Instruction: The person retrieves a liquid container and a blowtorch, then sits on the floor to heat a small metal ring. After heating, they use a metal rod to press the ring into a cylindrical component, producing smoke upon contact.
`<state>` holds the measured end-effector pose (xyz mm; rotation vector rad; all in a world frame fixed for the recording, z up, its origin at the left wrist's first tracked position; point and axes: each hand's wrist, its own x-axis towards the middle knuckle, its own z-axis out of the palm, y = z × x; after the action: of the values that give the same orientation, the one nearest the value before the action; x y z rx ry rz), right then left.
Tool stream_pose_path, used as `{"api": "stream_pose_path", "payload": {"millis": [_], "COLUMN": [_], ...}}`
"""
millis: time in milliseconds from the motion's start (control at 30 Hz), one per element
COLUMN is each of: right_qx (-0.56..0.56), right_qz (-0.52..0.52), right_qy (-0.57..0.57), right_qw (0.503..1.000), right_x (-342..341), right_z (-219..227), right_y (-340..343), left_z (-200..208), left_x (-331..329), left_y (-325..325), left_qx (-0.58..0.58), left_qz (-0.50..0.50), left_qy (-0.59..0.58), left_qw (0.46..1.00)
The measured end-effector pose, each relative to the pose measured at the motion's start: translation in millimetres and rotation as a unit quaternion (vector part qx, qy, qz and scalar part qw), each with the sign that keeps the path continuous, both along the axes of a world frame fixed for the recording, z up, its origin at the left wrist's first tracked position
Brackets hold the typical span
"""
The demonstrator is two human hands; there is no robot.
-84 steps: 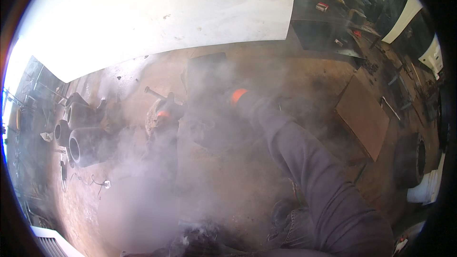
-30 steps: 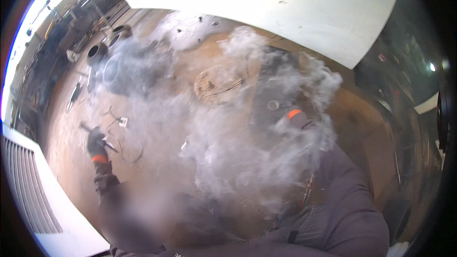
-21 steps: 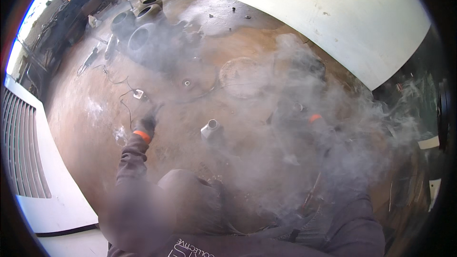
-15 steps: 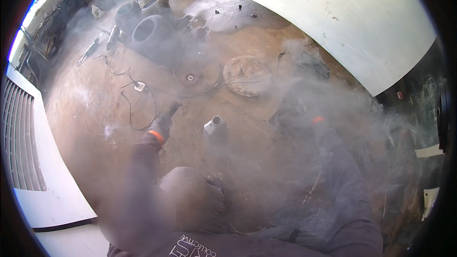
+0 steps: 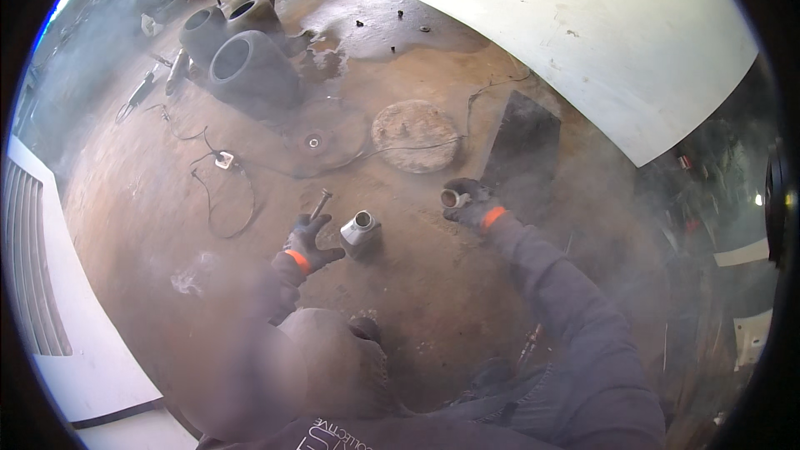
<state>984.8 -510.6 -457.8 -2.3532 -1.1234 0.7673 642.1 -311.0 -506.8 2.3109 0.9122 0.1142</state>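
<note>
My left hand (image 5: 309,243), in a dark glove with an orange cuff, has a bolt-like metal pin (image 5: 322,203) upright at its fingertips, with the thumb spread away. Right beside that hand, a tapered metal pipe piece (image 5: 358,229) stands on the ground, its round mouth facing up. Over to the right, my gloved right hand (image 5: 477,202) is wrapped round a short, hollow metal pipe fitting (image 5: 451,198), whose open end points left. Part of the fitting is hidden by the fingers.
Beyond my hands lie a round rusty disc (image 5: 414,135), a flat disc with a central hub (image 5: 314,142) and a dark slab (image 5: 523,143). Cables and a white plug (image 5: 223,160) lie left. Large dark hollow vessels (image 5: 250,71) stand behind. A white panel (image 5: 567,25) overhangs; smoke drifts about.
My left hand has drawn back toward me, and the metal pin now shows at its fingers. The smoke round my right hand has thinned, revealing the pipe fitting; that hand has shifted left.
</note>
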Motion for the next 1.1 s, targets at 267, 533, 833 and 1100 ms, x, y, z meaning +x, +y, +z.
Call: {"api": "stream_pose_path", "payload": {"millis": [267,533,833,1100], "right_qx": [0.018,0.075,0.087,0.042], "right_qz": [0.038,0.107,0.115,0.177], "right_qy": [0.095,0.084,0.011,-0.081], "right_qw": [0.995,0.988,0.989,0.980], "right_x": [-50,-72,-74,-77], "right_z": [27,2,10,22], "right_y": [25,45,51,50], "left_z": [-7,-30,22,-6], "left_x": [26,40,63,62], "left_y": [-13,-24,-43,-39], "left_qx": [0.012,0.014,-0.003,0.033], "left_qz": [-0.026,0.001,0.004,-0.045], "left_qy": [-0.023,-0.069,-0.021,-0.092], "left_qw": [0.999,0.997,1.000,0.994]}}
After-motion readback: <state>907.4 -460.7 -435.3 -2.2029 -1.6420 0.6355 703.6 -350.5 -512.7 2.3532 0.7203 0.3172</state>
